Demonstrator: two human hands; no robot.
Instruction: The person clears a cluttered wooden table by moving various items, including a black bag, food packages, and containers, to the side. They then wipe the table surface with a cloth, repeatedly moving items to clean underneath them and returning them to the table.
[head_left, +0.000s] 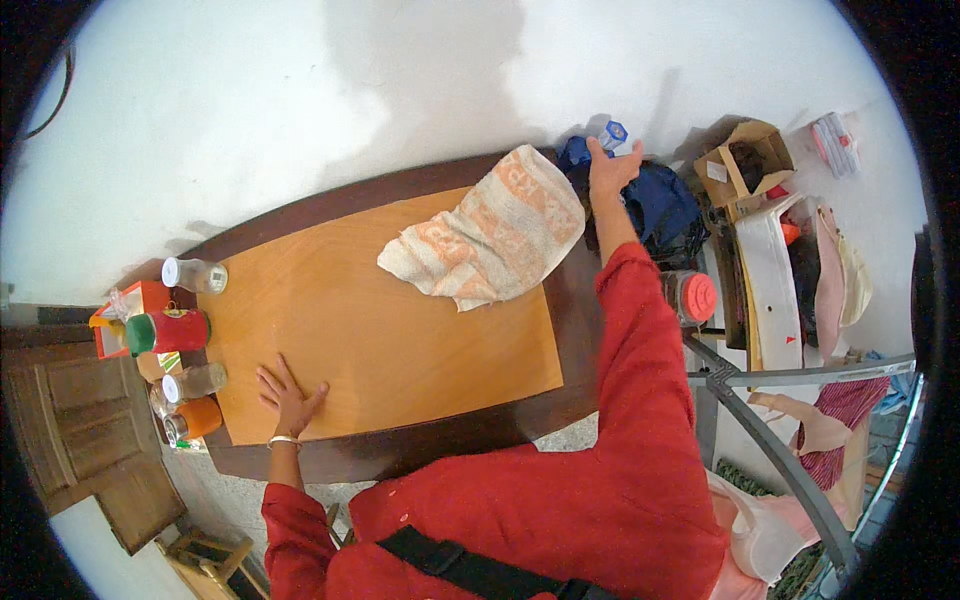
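Observation:
My left hand (291, 397) rests with spread fingers on the tan board (360, 330) that covers the middle of the dark brown table (450, 442). A bracelet circles that wrist. My right hand (615, 171) reaches to the far right corner, thumb and fingers apart. Just beyond its fingertips stands a small blue-and-white container (613, 135); whether they touch is unclear. A dark blue bundle (576, 153) sits left of that hand, and a dark blue bag (664, 206) lies to its right. On the board, close to my right forearm, lies a rumpled cream-and-orange towel (495, 232).
Along the left edge are a white-lidded glass jar (196, 275), a red jar with green lid (169, 331), another clear jar (195, 382), an orange jar (193, 420) and an orange box (127, 315). At right are a red-lidded jar (694, 297), an open carton (746, 161) and a metal frame (780, 450).

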